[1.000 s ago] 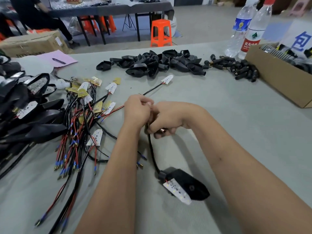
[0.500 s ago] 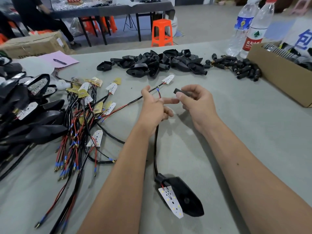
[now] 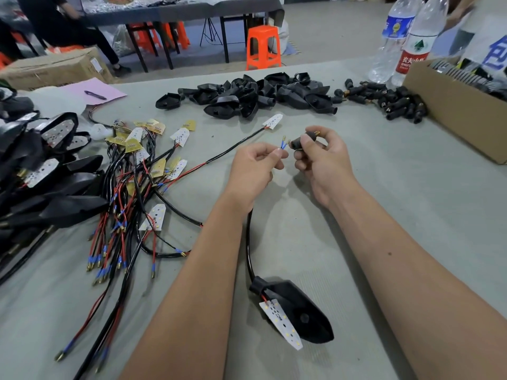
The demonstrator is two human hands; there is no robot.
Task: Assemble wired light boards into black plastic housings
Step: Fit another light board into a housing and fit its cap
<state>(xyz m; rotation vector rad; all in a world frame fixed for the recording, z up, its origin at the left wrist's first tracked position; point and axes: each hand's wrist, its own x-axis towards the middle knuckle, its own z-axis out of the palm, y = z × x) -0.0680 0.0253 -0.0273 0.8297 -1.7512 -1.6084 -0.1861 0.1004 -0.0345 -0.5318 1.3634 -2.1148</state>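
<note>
Grip: left hand (image 3: 253, 167) pinches the blue wire tips (image 3: 283, 142); right hand (image 3: 319, 157) pinches a black stem piece (image 3: 303, 139), just apart.
Housing (image 3: 304, 311): near worktop's front edge, light board (image 3: 279, 320) resting tilted on it.

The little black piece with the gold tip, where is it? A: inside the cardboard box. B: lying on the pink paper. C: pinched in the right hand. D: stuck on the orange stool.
C: the right hand pinches the small black connector sleeve in its fingers, just beside the blue-tipped wire ends that the left hand holds up.
</note>
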